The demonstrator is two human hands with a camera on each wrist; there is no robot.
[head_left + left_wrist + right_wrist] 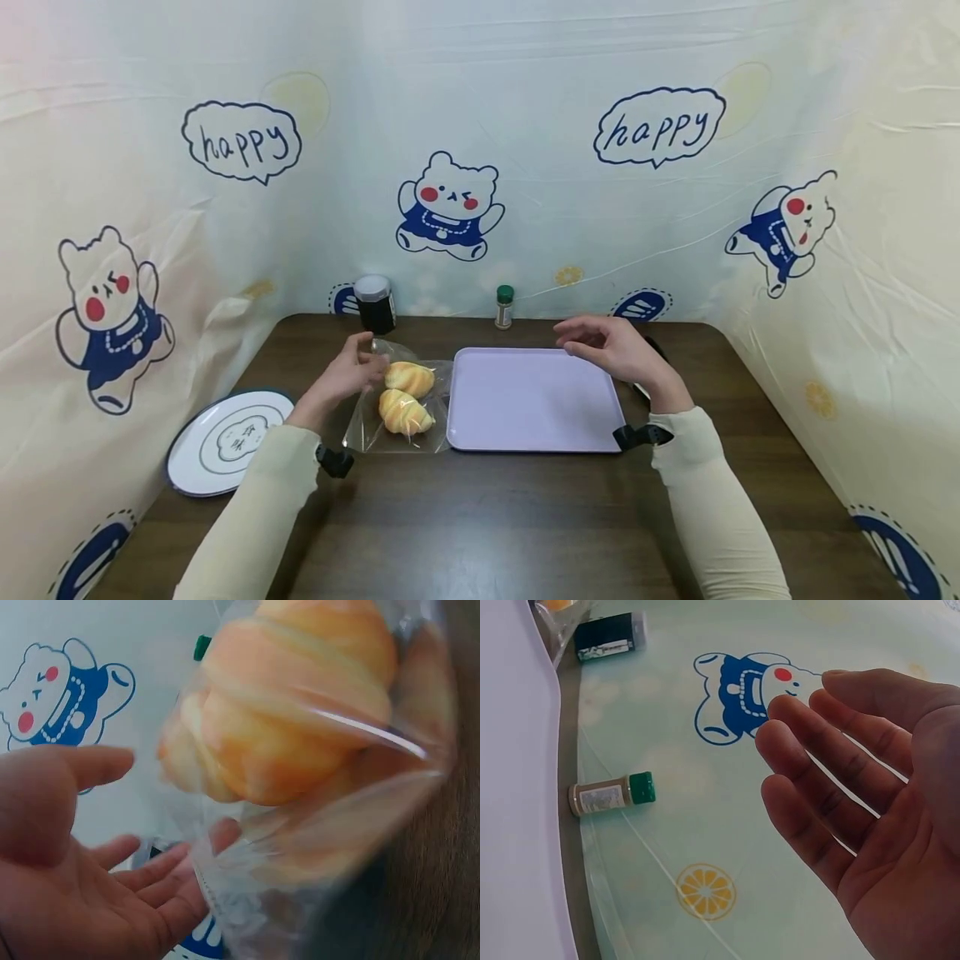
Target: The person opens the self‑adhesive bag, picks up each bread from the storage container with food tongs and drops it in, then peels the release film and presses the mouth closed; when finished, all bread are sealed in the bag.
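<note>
Two bread rolls point(405, 412) lie in a clear plastic bag point(431, 442) left of a lilac tray point(534, 400). My left hand point(351, 368) is at the bag's upper left, thumb apart from the loosely extended fingers. In the left wrist view the fingertips point(225, 834) overlap the bag's edge; whether they touch it I cannot tell. Over the tray's far right corner hovers my right hand point(611, 346), its fingers relaxed and slightly bent, holding nothing. The right wrist view shows its palm and separated fingers point(791, 814).
A white plate point(217, 446) with a dark rim lies at the left. Along the back edge stand a dark jar point(376, 310) with a grey lid and a small green-capped shaker bottle point(504, 308). A dark object point(657, 347) is partly hidden behind the right hand.
</note>
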